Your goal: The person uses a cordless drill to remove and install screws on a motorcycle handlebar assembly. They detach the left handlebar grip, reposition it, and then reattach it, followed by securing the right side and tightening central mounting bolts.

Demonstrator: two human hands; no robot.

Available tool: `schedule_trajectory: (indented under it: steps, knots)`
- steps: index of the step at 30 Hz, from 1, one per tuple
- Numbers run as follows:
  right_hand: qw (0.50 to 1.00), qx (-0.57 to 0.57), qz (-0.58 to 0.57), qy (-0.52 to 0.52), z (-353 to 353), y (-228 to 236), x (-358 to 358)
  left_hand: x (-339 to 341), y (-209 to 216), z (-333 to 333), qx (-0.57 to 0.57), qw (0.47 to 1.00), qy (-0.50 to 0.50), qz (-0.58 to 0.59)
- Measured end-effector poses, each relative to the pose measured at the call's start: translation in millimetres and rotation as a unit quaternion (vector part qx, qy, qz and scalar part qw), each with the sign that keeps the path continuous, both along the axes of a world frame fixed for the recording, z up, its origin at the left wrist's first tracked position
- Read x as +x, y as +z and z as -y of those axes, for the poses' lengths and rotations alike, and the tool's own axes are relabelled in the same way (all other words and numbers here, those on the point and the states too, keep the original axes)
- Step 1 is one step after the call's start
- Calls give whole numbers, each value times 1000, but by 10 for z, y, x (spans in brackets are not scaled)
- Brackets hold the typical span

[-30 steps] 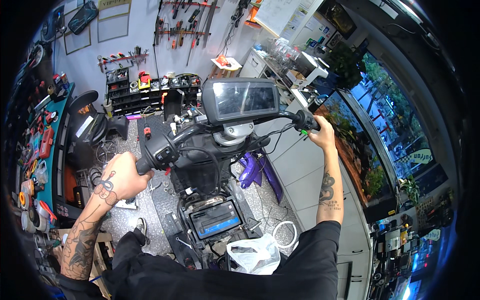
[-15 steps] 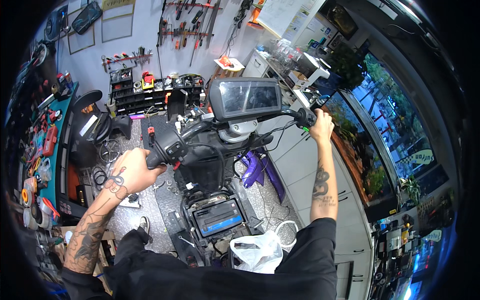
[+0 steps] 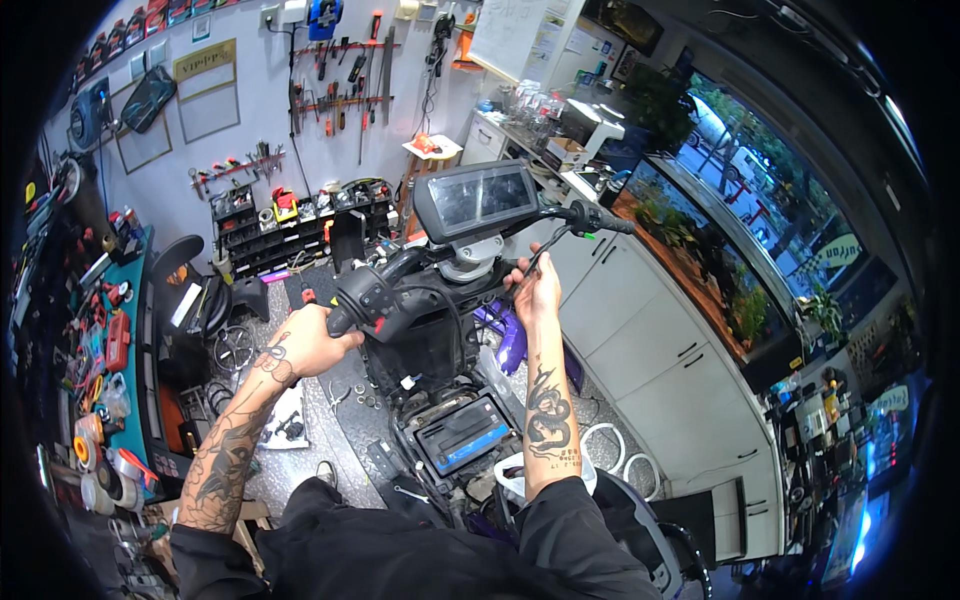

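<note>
A scooter-like vehicle stands in front of me with its body panels off. My left hand is wrapped round the left handlebar grip, beside a black switch housing. Below the right bar, my right hand is turned palm up, its fingers curled round a black cable that runs down from the bar. The right handlebar grip is free of my hand. Between the bars sits a dark display on a silver clamp. Lower down lies a black battery with a blue stripe.
Purple body panels lie on the floor beyond my right forearm. White cabinets line the right side, with a planted tank above. A teal bench full of tools stands at left. Black parts bins sit by the far wall.
My right hand has left the right grip and moved inward to the cable under the bar. The handlebar has turned slightly and the view has shifted. My left hand keeps its grip.
</note>
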State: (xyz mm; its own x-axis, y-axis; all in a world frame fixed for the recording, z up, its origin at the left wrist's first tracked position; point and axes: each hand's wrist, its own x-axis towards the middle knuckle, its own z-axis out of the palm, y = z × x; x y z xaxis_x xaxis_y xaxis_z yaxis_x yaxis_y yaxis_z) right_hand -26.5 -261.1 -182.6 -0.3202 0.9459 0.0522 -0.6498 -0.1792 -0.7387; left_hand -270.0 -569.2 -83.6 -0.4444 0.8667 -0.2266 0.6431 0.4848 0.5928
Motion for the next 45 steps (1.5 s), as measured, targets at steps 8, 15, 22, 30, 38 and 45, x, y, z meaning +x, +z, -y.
schedule_trajectory:
  steps: [8, 15, 22, 30, 38, 45]
  knots:
    - [997, -52, 47, -23, 151, -60, 8, -412, -49, 12, 5, 972, -148, 184]
    - [723, 221, 637, -149, -129, 188, 386, -729, 13, -107, -24, 909, -350, 223]
    - [563, 231, 774, -176, -438, 420, 76, -798, -315, -440, -113, 771, -609, 147]
    - [677, 286, 655, -173, -905, 132, 72, -1834, -508, -2427, 129, 827, -491, 241]
    - [851, 7, 506, -142, -583, 437, -520, -360, -783, -4465, 390, 715, -536, 224]
    - [918, -147, 311, -199, -390, 563, -769, -159, -941, -4809, 177, 689, -626, 320]
